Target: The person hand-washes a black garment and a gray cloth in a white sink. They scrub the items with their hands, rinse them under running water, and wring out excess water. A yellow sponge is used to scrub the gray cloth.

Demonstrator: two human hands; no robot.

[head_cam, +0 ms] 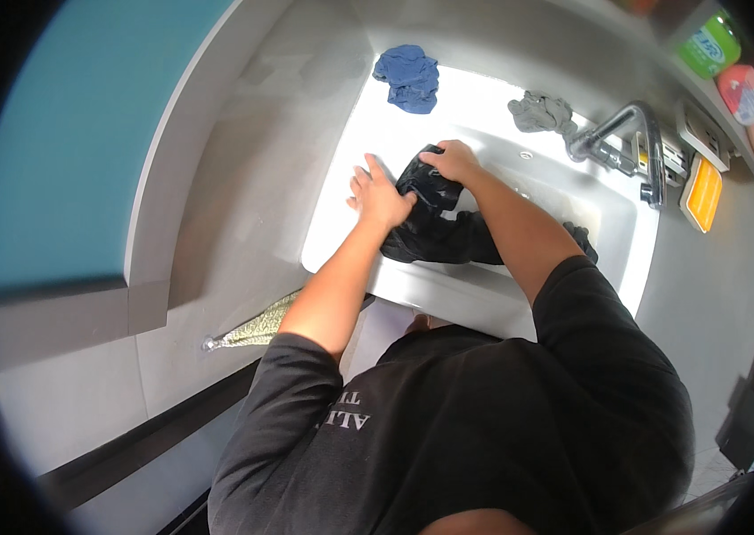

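Observation:
A wet-looking black garment [440, 231] lies bunched over the left part and front rim of a white sink [450, 287], trailing to the right beneath my right forearm. My right hand [454, 160] grips its raised upper end, thumb on the cloth. At the garment's left edge is my left hand [380, 194], fingers spread over the white ledge and thumb against the cloth; it does not close on it. A crumpled blue cloth [409, 78] rests on the far left ledge. A grey cloth [541, 112] lies on the back ledge beside the faucet.
A chrome faucet [648, 134] arches over the sink's right side. Beyond it, a yellow-and-white sponge or brush [702, 194] hangs by the wall. Several bottles, one a green bottle [710, 47], stand on the upper right shelf. A patterned towel [260, 324] hangs at the left wall.

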